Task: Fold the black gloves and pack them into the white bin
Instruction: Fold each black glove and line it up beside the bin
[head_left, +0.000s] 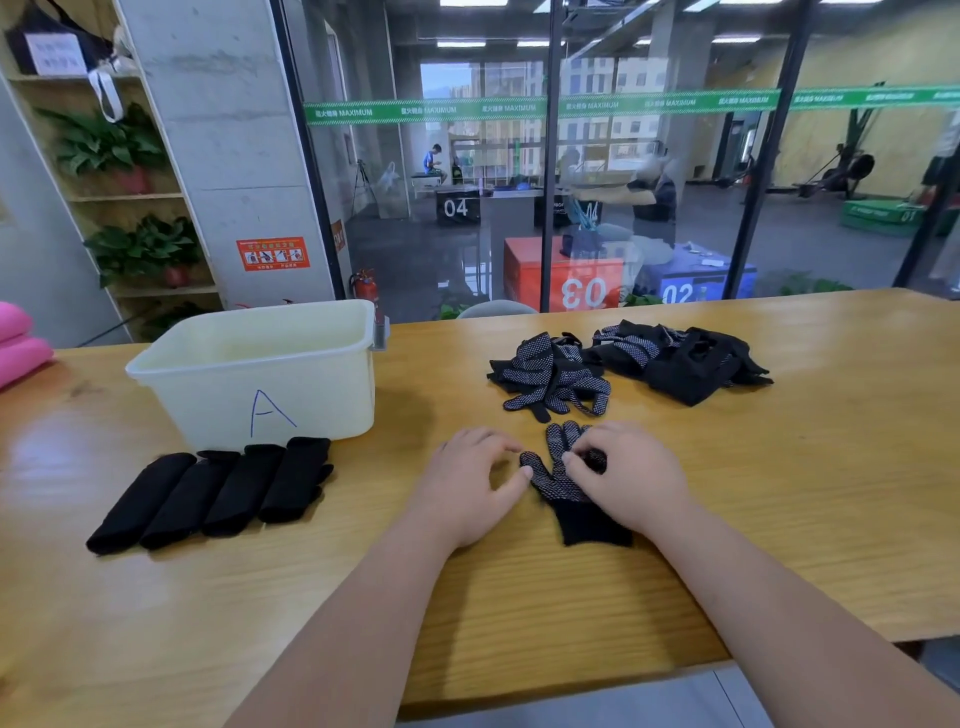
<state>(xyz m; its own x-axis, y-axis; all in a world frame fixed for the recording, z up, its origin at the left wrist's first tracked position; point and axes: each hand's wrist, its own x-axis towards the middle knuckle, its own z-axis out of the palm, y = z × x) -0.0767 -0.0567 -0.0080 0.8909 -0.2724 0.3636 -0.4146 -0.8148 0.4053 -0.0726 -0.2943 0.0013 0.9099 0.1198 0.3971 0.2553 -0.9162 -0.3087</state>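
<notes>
A black glove with white dots (563, 483) lies flat on the wooden table (779, 493), fingers pointing away, cuff toward me. My right hand (623, 478) covers its right side and pinches one of its fingers with curled fingertips. My left hand (467, 483) rests on the table to the glove's left, its thumb tip touching the glove's thumb. The white bin (260, 374), marked with a blue "A", stands at the left and looks empty. Several folded black gloves (213, 493) lie in a row in front of the bin. Two piles of loose gloves (550, 374) (680, 358) lie behind my hands.
A glass wall runs along the table's far edge. Something pink (21, 338) sits at the far left edge. The table's near edge lies just below my forearms. Bare wood stretches to the right of the glove and in front of the folded row.
</notes>
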